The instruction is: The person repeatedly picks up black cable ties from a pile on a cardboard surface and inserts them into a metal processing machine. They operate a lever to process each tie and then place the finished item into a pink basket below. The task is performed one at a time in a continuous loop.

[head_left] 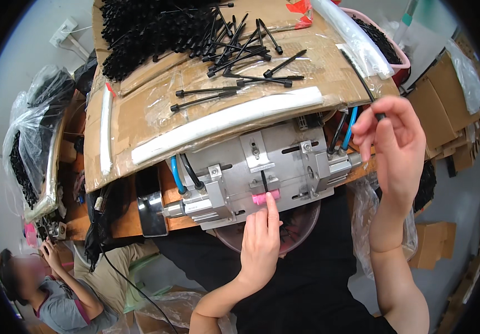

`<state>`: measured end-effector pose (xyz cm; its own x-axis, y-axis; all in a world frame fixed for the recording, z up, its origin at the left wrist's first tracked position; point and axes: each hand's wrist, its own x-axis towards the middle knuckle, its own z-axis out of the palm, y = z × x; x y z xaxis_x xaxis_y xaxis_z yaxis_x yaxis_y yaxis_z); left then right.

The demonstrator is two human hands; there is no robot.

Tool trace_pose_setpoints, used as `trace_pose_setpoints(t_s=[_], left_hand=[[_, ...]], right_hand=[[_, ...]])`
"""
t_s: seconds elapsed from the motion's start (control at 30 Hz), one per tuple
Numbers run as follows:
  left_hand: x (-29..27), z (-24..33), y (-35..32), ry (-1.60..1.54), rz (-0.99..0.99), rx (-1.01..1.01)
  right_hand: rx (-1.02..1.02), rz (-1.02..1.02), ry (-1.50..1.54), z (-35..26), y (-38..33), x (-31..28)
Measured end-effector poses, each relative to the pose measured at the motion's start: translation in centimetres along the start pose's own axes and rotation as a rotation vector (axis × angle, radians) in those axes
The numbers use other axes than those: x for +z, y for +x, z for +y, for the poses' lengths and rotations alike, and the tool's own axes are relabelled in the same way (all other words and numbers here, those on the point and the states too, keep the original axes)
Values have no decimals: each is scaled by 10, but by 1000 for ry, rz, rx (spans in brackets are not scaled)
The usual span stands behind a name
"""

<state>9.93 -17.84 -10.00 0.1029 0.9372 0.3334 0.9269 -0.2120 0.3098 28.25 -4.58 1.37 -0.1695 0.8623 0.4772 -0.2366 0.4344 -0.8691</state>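
Prog, my read: mid-run, w/ most of the stock yet to go. One thin black plastic rod w/ a knobbed end (365, 88) is up in the R hand (398, 136), to the right of the silver metal fixture (226, 153); a 2nd black rod (264, 179) sits in the fixture's middle, lower end at the small bright-pink block (258, 199). Approx a dozen-plus loose black rods (209, 101) lie on the brown cardboard sheet (156, 97), w/ a big dense black heap (139, 39) behind. Dark bits show in the translucent pinkish basin (308, 225) under the fixture; can't tell if they're finished pcs.

Looks: held rod is slim, straight-ish, matte black; its lower end is partly hidden by fingers. Seated rod is short in view, mostly masked by fixture parts.

Grip: R pinches its rod btwn thumb & fingers. L hand (260, 245) has index out, tip on the pink block, other fingers curled; can't tell if anything's under them. Wooden desk (181, 222) carries the fixture.
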Motion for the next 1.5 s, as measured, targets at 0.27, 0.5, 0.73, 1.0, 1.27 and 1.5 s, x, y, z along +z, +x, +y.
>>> trace_pose_setpoints(t_s=[0.27,0.5,0.73,1.0,1.27,1.5], left_hand=[[-20,-8,5,-154,-57,-27],[-95,-118,140,90,339,58],[-131,-141,152,-406,-193,66],[-77,-45,22,-124,69,42],[-7,-5,-4,-45,-71,32],[-13,-11,4,-121,-77,19]], right_hand=[[-146,-187,-615,40,-83,24],[-121,-361,-636,86,-133,49],[-96,-434,-652,93,-125,57],[-575,-253,-1057,52,21,37],[-294,-767,-1289,64,161,29],[-108,-214,-359,19,65,14]])
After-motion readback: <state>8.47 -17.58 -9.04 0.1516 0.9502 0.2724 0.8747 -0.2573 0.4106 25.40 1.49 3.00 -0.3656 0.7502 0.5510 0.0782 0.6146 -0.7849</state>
